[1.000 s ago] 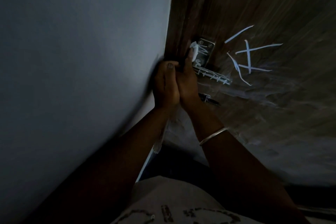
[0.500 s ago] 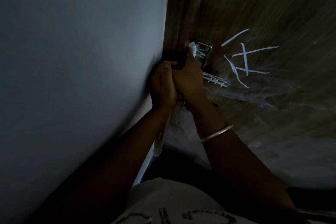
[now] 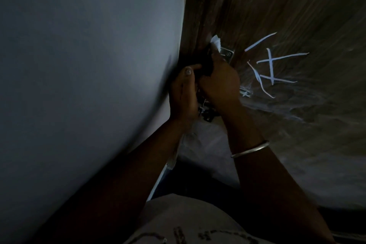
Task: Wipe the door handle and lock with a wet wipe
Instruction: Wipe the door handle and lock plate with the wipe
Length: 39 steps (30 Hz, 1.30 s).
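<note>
In dim light, a metal latch plate (image 3: 227, 54) is fixed to the left edge of a dark wooden door (image 3: 277, 6). My right hand (image 3: 219, 83) presses a white wet wipe (image 3: 215, 42) against the plate; the wipe sticks up above my fingers. My left hand (image 3: 184, 95) is curled around a dark part of the lock (image 3: 207, 65) beside the right hand, thumb on top. A dark piece of hardware (image 3: 207, 114) hangs below, between my wrists. Most of the latch is hidden behind my hands.
A plain grey wall (image 3: 89, 65) fills the left side, meeting the door frame. White chalk marks (image 3: 271, 65) are scrawled on the door to the right of the latch. A metal bangle (image 3: 250, 149) is on my right wrist. A pale garment shows at the bottom.
My right hand has slid up over the latch plate with the wipe, covering more of it. The left hand stays on the lock. The dark hardware below has come into sight.
</note>
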Motion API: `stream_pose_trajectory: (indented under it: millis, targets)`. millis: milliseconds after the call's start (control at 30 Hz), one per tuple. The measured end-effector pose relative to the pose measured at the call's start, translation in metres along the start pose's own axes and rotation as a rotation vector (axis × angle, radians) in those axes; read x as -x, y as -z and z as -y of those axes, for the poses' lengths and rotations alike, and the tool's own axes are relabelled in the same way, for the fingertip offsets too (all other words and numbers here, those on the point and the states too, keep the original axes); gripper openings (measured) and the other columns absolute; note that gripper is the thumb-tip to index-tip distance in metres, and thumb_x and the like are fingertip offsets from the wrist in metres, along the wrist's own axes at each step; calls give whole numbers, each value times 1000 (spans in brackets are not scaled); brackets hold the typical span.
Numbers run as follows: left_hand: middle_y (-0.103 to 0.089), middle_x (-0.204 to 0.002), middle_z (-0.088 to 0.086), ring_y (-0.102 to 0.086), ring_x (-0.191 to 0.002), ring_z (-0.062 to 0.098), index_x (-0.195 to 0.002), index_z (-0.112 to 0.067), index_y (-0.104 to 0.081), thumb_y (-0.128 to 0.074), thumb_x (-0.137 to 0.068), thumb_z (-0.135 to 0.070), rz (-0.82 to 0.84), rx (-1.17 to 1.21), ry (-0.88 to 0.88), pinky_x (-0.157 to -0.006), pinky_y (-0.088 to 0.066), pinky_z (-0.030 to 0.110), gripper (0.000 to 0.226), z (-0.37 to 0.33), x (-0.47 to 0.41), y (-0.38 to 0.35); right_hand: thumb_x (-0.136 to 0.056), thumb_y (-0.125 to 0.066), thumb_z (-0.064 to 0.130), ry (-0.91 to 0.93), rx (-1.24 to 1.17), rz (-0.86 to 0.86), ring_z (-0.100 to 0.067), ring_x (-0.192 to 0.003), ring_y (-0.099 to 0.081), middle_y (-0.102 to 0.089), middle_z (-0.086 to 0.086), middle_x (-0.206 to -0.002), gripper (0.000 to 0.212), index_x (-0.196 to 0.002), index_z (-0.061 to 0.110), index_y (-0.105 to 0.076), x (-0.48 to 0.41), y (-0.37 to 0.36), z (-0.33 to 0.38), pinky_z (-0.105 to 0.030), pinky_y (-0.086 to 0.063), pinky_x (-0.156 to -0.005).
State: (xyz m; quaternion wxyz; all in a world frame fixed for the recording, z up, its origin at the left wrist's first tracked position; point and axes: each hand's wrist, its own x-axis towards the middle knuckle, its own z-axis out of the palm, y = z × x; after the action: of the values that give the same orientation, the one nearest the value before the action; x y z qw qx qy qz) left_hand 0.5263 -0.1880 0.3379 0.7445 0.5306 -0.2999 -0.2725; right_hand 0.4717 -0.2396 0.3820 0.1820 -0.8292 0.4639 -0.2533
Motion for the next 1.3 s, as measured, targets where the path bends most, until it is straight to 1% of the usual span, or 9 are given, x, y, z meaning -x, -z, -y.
stream_pose_trajectory:
  millis: [133,300,467,600,767,1000,1167,1233,1300]
  targets:
    - [-63,-99,-3,-62,-88,-2,-114,-8,-56,-16,-99,-34,-13,146,150,-76,-51,16,50,-9,-1,-6,-92,-50,22,95,151,2,-24,-104,-60,-61,-10,-120,65,-149,21,-17,-3,8,-4,-28,-43,-84]
    - [-64,-112,12,-58,-113,26,-100,-15,-63,-12,-94,-53,-45,344,296,-105,-40,47,64,-11,-2,-8,-91,-52,22,141,130,-63,-26,-102,-61,-62,-11,-119,65,-148,21,-20,-1,10,-6,-31,-45,-84]
    - [-67,-104,7,-61,-107,20,-102,-12,-63,-10,-93,-56,-40,355,301,-97,-44,33,70,-10,-6,-7,-93,-49,24,272,348,-250,-29,-97,-63,-62,-13,-119,51,-143,22,-36,-9,24,-19,-35,-49,-76]
    - [-67,-102,6,-61,-105,17,-99,-13,-63,-9,-94,-54,-33,323,304,-94,-44,28,69,-6,-7,-5,-86,-56,18,361,364,-420,-30,-82,-69,-71,-12,-104,31,-115,14,-66,-25,34,-38,-33,-53,-67]
    - [-65,-105,8,-62,-103,16,-103,-11,-62,-11,-95,-50,-10,304,305,-91,-45,26,65,-7,-7,-7,-82,-61,19,433,393,-422,-35,-88,-65,-69,-18,-97,26,-102,6,-69,-35,35,-45,-36,-53,-71]
    - [-63,-108,9,-61,-97,13,-102,-11,-61,-12,-97,-47,4,259,311,-89,-45,24,60,-7,-5,-7,-74,-67,12,462,607,-510,-33,-77,-64,-67,-8,-77,4,-75,9,-69,-47,14,-41,-28,-48,-48]
    - [-63,-110,10,-59,-103,16,-104,-10,-61,-13,-97,-44,3,232,297,-93,-43,25,59,-4,-7,-1,-76,-63,11,475,418,-542,-34,-77,-64,-67,-15,-83,11,-84,7,-70,-36,20,-56,-30,-49,-60]
    - [-63,-116,10,-58,-107,15,-108,-10,-61,-13,-97,-44,14,205,288,-92,-42,23,60,-1,-6,-1,-83,-61,14,440,290,-540,-24,-83,-63,-66,-12,-90,15,-92,4,-69,-29,19,-64,-26,-49,-68]
    - [-60,-124,11,-56,-113,16,-114,-8,-59,-13,-97,-45,27,181,280,-97,-39,26,61,2,-5,-1,-92,-54,17,302,163,-508,6,-91,-46,-57,0,-104,22,-107,4,-63,-25,15,-70,2,-36,-76]
